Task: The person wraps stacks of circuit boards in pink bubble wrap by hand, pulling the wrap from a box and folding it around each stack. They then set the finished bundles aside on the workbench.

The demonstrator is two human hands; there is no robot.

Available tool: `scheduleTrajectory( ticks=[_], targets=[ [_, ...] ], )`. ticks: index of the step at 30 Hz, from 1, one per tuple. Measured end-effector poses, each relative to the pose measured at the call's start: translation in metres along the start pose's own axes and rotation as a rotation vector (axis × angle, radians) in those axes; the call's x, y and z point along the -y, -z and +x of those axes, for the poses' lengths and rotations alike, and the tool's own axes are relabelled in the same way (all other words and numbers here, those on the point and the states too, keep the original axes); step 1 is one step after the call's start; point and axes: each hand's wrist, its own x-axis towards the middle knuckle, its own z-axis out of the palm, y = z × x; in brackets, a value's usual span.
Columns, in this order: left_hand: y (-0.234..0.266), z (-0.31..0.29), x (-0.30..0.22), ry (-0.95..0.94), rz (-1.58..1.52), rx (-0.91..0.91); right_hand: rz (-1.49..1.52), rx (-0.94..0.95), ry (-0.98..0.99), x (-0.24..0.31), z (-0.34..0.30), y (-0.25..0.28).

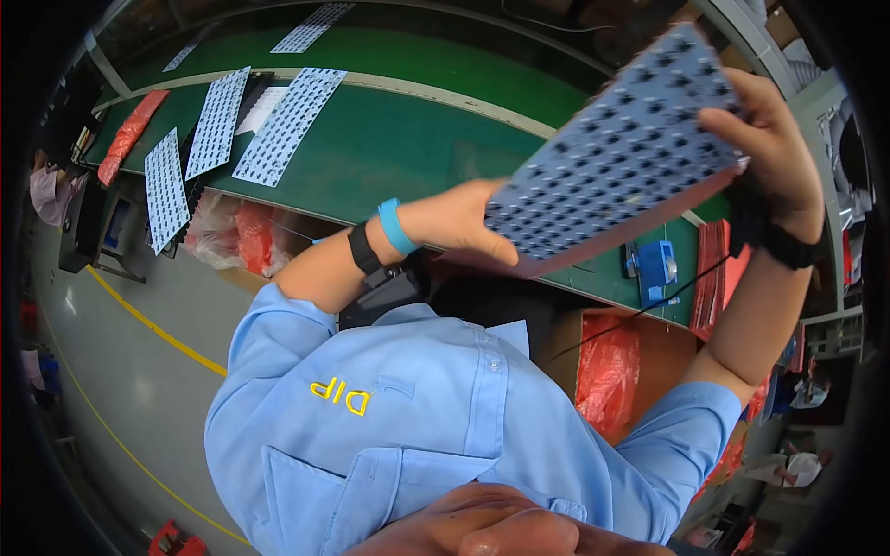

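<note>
Both hands hold up a large rectangular circuit board (621, 148), tilted above the green workbench, its pale face dotted with rows of small black parts. My left hand (468, 222) grips its lower left corner, thumb on the face and the other fingers hidden behind. At the upper right end, my right hand (769, 139) wraps round the edge, its thumb and a finger showing. A reddish layer runs along the board's lower edge; I cannot tell whether it is wrapping or more boards. My left wrist carries a blue band (397, 226) and a black strap.
Several similar boards, one being a white board (289, 128), lie at the bench's left end beside red bubble wrap (132, 137). A blue tool or fixture (656, 269) sits on the right, near a red stack (712, 278). Below are boxes with red plastic (607, 375).
</note>
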Motion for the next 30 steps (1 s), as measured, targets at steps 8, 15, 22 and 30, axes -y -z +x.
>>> scheduleTrajectory(
  ticks=[8,15,22,30],
  targets=[
    [-0.007,-0.074,0.046,0.464,-0.026,-0.123,0.280,-0.181,-0.201,-0.013,-0.031,0.056],
    [-0.017,-0.089,0.021,0.426,-0.108,-0.156,0.315,-0.229,-0.231,-0.028,-0.037,0.056],
    [-0.025,-0.099,0.020,0.422,-0.091,-0.229,0.347,-0.196,-0.258,-0.031,-0.035,0.057],
    [-0.036,-0.106,0.044,0.552,-0.397,-0.138,0.228,-0.286,-0.207,-0.022,-0.029,0.038]
  ],
)
